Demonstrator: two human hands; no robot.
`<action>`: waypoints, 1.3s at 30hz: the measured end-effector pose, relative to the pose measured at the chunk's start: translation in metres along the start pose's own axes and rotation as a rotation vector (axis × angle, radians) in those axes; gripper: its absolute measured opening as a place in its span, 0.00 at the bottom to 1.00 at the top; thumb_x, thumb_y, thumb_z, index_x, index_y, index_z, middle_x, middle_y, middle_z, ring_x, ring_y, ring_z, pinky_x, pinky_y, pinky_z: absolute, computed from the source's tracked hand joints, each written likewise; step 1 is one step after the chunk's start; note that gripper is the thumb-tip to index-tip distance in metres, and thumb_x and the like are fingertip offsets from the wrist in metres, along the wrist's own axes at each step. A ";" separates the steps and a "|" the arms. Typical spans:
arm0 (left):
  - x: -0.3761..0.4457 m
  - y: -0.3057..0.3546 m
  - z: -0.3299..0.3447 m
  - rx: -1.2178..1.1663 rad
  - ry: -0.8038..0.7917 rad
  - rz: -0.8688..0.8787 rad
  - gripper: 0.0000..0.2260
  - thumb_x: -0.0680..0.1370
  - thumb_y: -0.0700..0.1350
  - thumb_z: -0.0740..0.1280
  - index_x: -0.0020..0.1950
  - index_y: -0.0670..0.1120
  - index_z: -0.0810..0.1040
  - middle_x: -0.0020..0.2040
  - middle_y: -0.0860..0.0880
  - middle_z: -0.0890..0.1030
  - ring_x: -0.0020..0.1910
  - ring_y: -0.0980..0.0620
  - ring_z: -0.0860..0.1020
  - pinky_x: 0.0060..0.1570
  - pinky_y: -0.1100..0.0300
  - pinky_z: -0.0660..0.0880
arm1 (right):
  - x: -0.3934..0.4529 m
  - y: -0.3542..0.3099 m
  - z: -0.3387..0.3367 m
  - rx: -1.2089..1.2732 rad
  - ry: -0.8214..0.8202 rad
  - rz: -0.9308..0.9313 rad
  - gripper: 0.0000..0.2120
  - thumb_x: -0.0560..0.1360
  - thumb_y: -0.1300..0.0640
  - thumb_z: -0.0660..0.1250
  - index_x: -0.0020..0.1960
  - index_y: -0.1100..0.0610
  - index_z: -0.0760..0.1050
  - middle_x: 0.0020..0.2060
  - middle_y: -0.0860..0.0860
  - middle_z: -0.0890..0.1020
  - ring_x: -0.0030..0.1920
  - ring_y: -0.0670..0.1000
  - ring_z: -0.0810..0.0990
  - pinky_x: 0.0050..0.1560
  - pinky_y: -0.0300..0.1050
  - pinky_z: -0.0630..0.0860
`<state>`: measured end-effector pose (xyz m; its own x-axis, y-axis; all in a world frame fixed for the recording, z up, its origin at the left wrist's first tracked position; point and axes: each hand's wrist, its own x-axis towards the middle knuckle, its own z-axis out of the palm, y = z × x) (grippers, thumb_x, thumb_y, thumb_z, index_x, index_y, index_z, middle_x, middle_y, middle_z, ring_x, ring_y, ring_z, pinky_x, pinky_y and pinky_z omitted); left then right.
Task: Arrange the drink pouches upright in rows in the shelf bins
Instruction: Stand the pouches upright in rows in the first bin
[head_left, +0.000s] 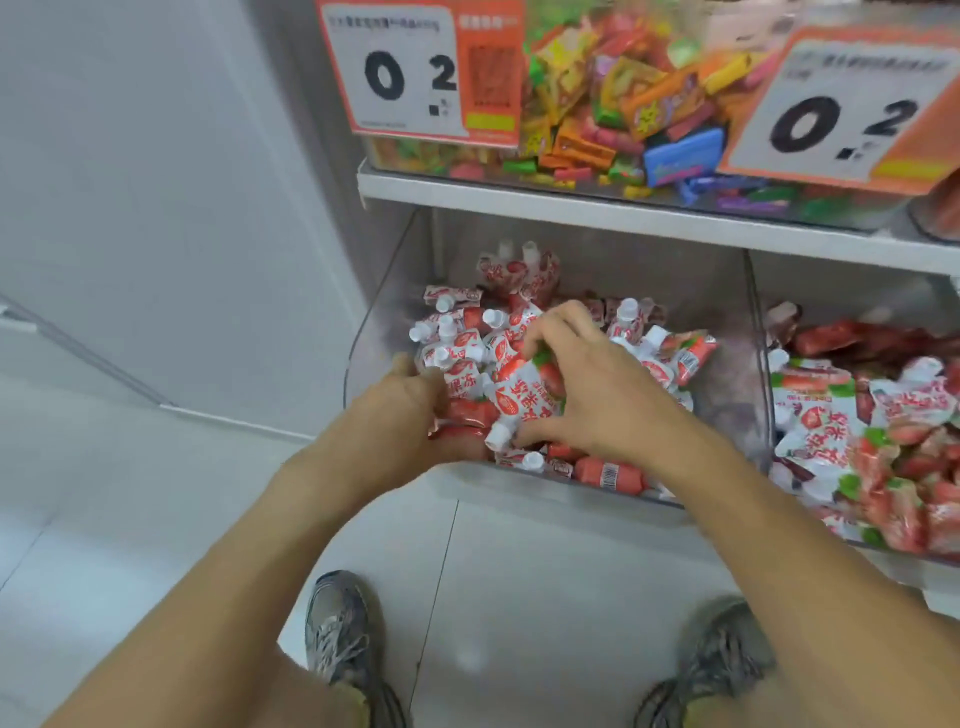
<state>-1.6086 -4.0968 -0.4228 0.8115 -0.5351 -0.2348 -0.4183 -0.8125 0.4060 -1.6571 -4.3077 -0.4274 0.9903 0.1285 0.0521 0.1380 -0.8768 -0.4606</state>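
A clear plastic shelf bin (727, 374) holds several red-and-white strawberry drink pouches with white caps. Some stand upright at the back (519, 270); others lie jumbled. My right hand (597, 384) grips one pouch (519, 400) that is tilted with its cap pointing down toward me. My left hand (410, 410) is at the bin's front left corner, fingers curled around red pouches (467, 413) there. A second bin (758, 312) to the right holds more of the same pouches (841, 431) lying in a heap.
An upper shelf (571, 202) carries a clear bin of mixed bright candies (623, 104) with two orange price signs (415, 73). A white wall stands to the left. My shoes (337, 634) are on the pale tiled floor below.
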 end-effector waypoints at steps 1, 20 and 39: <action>0.001 0.002 -0.005 -0.001 -0.016 -0.064 0.30 0.64 0.65 0.74 0.59 0.51 0.74 0.50 0.51 0.70 0.49 0.49 0.77 0.46 0.60 0.69 | -0.003 0.000 -0.005 0.018 0.012 0.005 0.31 0.60 0.43 0.81 0.53 0.45 0.64 0.55 0.43 0.64 0.42 0.45 0.72 0.39 0.45 0.73; 0.012 -0.018 -0.009 -0.234 -0.017 -0.120 0.17 0.64 0.60 0.78 0.47 0.54 0.81 0.40 0.57 0.80 0.39 0.59 0.78 0.40 0.63 0.77 | -0.016 0.024 -0.009 0.225 -0.019 0.003 0.28 0.76 0.50 0.70 0.71 0.31 0.64 0.72 0.31 0.60 0.72 0.37 0.63 0.70 0.41 0.64; -0.014 -0.017 0.000 -0.224 0.278 0.061 0.07 0.70 0.42 0.77 0.40 0.51 0.80 0.44 0.57 0.81 0.37 0.61 0.80 0.38 0.66 0.76 | 0.012 -0.017 0.035 -0.007 -0.025 -0.177 0.26 0.80 0.52 0.63 0.76 0.45 0.60 0.61 0.44 0.76 0.59 0.43 0.70 0.66 0.46 0.67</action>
<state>-1.6130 -4.0754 -0.4264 0.8806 -0.4728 0.0321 -0.3943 -0.6935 0.6030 -1.6481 -4.2753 -0.4504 0.9501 0.2921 0.1099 0.3100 -0.8426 -0.4403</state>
